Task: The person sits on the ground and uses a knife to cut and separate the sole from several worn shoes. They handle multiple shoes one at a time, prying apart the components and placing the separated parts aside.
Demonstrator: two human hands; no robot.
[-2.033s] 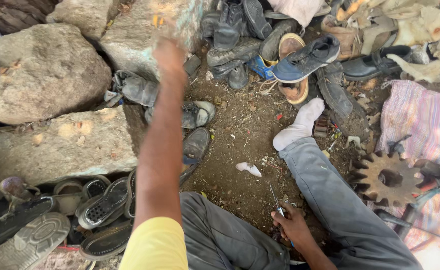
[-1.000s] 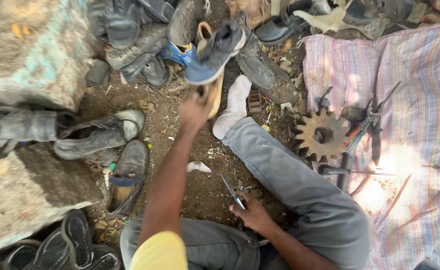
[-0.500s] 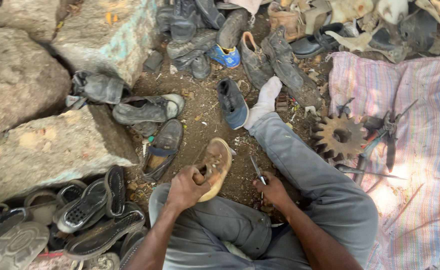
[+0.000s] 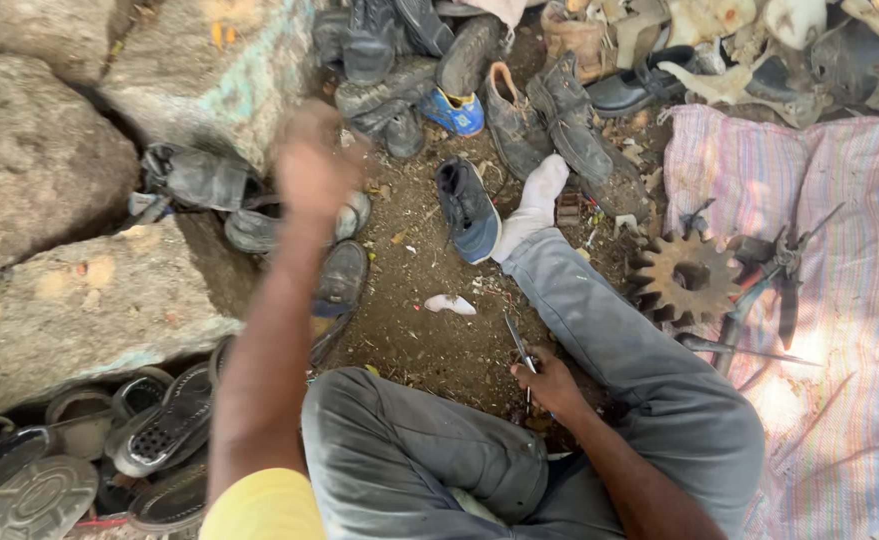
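Two hands: right grip [image 4: 549, 385] pinching thin metal tool [image 4: 517, 342]; left hand [image 4: 314, 165] blurred, grip unclear.

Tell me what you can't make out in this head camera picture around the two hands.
- Left hand: motion blur smears it; whether it holds anything is unclear.
- Thin metal tool: the right hand covers its lower end.
- Dark sandal soles: partly hidden behind the left forearm.
- Striped pink cloth: cut off by the right edge.

bare dirt patch [image 4: 429, 330] passable, shoes [image 4: 409, 70] crowding beyond
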